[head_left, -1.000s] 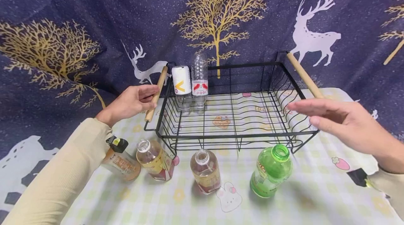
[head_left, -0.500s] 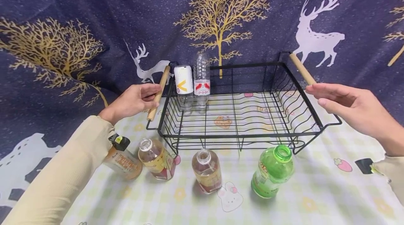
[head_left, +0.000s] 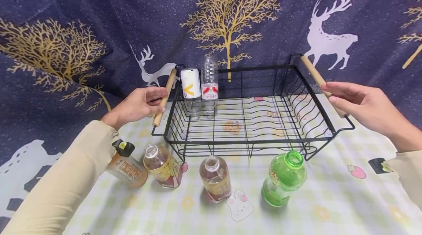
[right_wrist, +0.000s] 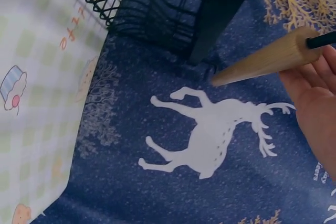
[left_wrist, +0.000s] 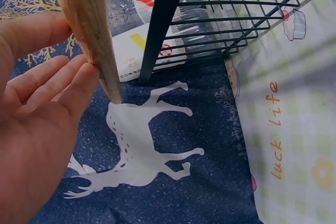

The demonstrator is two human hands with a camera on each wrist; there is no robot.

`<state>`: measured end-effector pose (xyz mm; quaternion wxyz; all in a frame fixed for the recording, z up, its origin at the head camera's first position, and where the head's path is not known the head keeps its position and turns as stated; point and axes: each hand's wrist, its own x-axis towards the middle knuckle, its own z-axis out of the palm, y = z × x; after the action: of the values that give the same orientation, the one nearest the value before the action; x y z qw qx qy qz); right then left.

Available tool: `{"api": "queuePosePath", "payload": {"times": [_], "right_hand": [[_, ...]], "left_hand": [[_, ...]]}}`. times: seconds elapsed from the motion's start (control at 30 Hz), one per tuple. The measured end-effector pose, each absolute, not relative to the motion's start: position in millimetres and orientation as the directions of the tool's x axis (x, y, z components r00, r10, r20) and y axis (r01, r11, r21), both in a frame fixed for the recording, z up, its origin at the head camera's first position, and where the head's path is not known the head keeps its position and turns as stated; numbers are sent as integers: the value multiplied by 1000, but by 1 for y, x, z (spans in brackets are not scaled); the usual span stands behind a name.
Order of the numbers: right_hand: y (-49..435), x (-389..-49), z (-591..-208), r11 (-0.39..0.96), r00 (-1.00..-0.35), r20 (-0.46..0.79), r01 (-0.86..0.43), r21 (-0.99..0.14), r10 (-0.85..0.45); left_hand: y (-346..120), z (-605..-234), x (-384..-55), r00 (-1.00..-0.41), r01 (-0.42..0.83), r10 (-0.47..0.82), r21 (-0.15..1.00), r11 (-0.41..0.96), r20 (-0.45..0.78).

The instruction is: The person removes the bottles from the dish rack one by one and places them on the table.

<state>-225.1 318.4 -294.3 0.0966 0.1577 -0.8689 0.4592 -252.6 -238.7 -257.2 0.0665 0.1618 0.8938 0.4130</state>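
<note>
My left hand (head_left: 135,106) reaches to the left wooden handle (head_left: 165,97) of a black wire basket (head_left: 247,142). Its fairly straight fingers (left_wrist: 86,80) and its thumb touch the near side of that wood. On the opposite side, my right hand (head_left: 366,105) has its fingertips against the right wooden handle (head_left: 313,70), fingers extended. In the right wrist view they lie along the underside of the handle (right_wrist: 268,61). Inside the basket, at its left end, lean a white-wrapped container (head_left: 190,81) marked with a yellow V and a clear plastic bottle (head_left: 210,90) with a red-and-white label.
In front of the basket stand two brownish bottles (head_left: 163,169) and a green bottle (head_left: 284,180), all uncapped. A bottle with orange lettering (head_left: 130,172) is partly hidden by the left sleeve. A dark blue cloth (head_left: 257,48) hangs behind the checked tablecloth (head_left: 188,216).
My right hand has moved right and slightly up, from over the basket's right side to the outer side of the right handle. My left hand keeps its place at the left handle.
</note>
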Motion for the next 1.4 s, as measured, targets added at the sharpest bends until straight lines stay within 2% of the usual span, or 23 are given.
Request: {"api": "queuePosePath", "payload": {"times": [0.27,0.5,0.7,0.83,1.07,1.4], "right_hand": [[320,-236,-303,589,-952,265,-302,-749,-151],[321,-234,-309,635,-944,292,-320,-703,-154],[319,-236,-312,651,-928,329,-359,-669,-173],[321,-239,-311,677,-940,297,-330,-658,-169],[324,-239,-309,675,-948,257,-314,-668,-187],[323,-239,-309,663,-946,254,-322,-676,-201]], "left_hand": [[-239,-253,-257,-938,249,347,724,643,14],[-236,-249,-258,-937,232,349,726,647,-12],[-233,-245,-261,-932,270,362,697,665,17],[-229,-241,-265,-932,285,361,676,680,29],[-217,-230,-269,-937,290,348,635,716,36],[-199,-216,-284,-941,259,338,653,712,5]]}}
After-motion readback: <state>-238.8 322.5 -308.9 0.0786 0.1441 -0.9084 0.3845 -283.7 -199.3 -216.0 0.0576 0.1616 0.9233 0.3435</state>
